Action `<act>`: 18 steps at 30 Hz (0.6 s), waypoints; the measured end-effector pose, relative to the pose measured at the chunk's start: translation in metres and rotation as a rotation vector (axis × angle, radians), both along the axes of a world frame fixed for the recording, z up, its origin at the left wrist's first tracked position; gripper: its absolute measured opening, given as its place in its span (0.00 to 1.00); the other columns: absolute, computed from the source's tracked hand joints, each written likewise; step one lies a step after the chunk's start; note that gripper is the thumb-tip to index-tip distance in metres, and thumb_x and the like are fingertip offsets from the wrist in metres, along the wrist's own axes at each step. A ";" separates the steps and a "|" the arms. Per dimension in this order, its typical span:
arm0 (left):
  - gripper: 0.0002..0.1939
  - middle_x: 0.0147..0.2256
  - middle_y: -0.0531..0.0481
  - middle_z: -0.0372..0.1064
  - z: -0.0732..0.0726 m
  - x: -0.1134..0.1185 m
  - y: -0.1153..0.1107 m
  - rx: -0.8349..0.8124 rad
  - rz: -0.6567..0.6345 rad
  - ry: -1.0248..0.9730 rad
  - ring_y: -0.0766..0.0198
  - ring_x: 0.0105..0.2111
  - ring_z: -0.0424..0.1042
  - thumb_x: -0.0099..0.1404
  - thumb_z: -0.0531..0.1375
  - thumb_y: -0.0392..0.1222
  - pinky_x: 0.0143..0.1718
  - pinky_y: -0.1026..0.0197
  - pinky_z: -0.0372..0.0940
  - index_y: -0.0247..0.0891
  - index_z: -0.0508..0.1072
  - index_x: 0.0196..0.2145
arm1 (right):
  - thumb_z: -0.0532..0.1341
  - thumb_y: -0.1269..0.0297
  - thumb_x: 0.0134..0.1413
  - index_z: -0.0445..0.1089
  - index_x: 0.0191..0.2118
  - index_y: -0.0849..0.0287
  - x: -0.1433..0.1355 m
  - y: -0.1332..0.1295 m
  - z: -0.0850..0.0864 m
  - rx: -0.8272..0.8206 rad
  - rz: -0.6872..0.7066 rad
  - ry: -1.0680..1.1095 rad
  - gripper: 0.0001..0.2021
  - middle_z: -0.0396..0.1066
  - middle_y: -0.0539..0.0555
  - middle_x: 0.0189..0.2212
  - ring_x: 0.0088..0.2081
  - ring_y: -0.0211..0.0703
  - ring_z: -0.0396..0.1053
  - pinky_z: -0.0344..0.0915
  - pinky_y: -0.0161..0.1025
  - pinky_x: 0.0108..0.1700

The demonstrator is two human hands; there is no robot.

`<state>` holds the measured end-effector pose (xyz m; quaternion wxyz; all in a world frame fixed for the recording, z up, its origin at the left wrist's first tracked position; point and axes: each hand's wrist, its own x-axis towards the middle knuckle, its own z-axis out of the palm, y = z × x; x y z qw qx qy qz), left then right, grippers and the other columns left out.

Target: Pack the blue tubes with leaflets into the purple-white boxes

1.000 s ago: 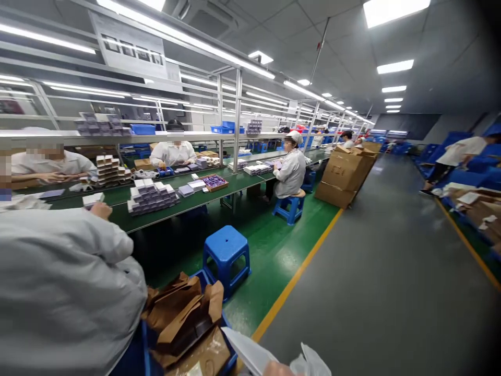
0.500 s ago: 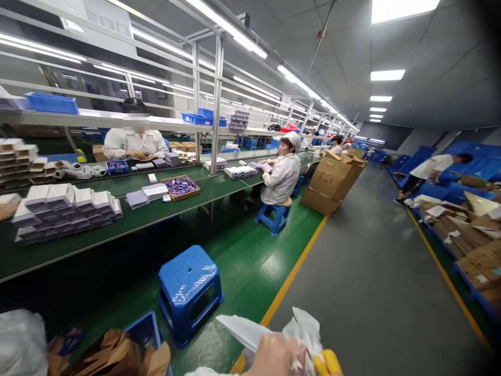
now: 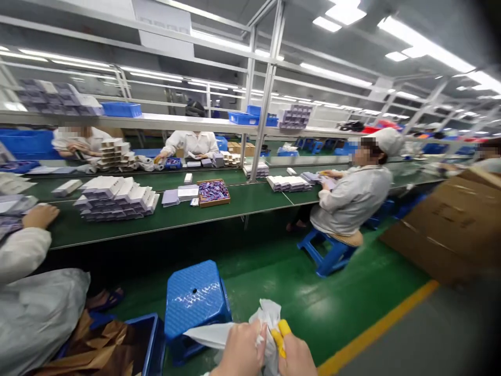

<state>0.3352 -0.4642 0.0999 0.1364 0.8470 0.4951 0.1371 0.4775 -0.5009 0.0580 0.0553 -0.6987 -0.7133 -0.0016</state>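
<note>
At the bottom centre, my left hand (image 3: 243, 347) is closed on crumpled white material (image 3: 269, 315), and a pointed flap of it sticks out to the left. Just beside it, my right hand (image 3: 296, 356) wraps round a yellow-handled tool (image 3: 278, 337), whose far end is hidden by the white material. Both hands are close together above the green floor, right of a blue plastic stool (image 3: 195, 300).
A green worktable (image 3: 183, 219) crosses ahead with stacked white boxes (image 3: 117, 198) and a tray of small purple items (image 3: 213, 192). One person sits at right (image 3: 356, 193), another at far left. A blue crate (image 3: 154, 344) stands lower left; large cartons (image 3: 465, 224) stand right.
The view has swung right to left, bringing the table and the person at far left further in. My right hand has come into view on the yellow-handled tool.
</note>
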 end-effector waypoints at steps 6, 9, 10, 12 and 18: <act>0.19 0.24 0.49 0.72 0.028 0.043 0.092 -0.039 0.272 -0.082 0.63 0.25 0.71 0.64 0.40 0.39 0.25 0.65 0.57 0.39 0.68 0.30 | 0.47 0.82 0.40 0.65 0.26 0.61 0.047 0.132 0.037 -0.058 0.247 0.129 0.13 0.71 0.55 0.24 0.27 0.43 0.69 0.54 0.33 0.26; 0.20 0.24 0.50 0.71 0.031 0.059 0.144 -0.054 0.353 -0.116 0.63 0.25 0.70 0.65 0.38 0.40 0.24 0.65 0.55 0.39 0.68 0.29 | 0.46 0.82 0.42 0.65 0.27 0.62 0.059 0.194 0.050 -0.127 0.269 0.166 0.14 0.71 0.57 0.26 0.29 0.43 0.69 0.55 0.33 0.28; 0.20 0.24 0.50 0.71 0.030 0.065 0.164 -0.063 0.372 -0.120 0.64 0.24 0.70 0.65 0.38 0.41 0.24 0.65 0.54 0.39 0.67 0.28 | 0.46 0.82 0.42 0.65 0.27 0.62 0.064 0.216 0.053 -0.157 0.264 0.176 0.14 0.71 0.58 0.27 0.30 0.43 0.68 0.55 0.33 0.29; 0.20 0.24 0.51 0.71 0.026 0.079 0.209 -0.098 0.390 -0.133 0.64 0.24 0.69 0.65 0.38 0.42 0.23 0.65 0.53 0.40 0.67 0.28 | 0.47 0.81 0.43 0.65 0.29 0.62 0.077 0.262 0.058 -0.217 0.233 0.197 0.13 0.71 0.58 0.28 0.31 0.43 0.68 0.55 0.33 0.30; 0.20 0.25 0.51 0.70 0.025 0.118 0.348 -0.163 0.308 -0.188 0.64 0.24 0.69 0.65 0.39 0.44 0.24 0.65 0.51 0.41 0.67 0.28 | 0.47 0.78 0.45 0.63 0.28 0.59 0.120 0.399 0.069 -0.260 0.165 0.304 0.10 0.69 0.56 0.28 0.30 0.41 0.66 0.53 0.33 0.30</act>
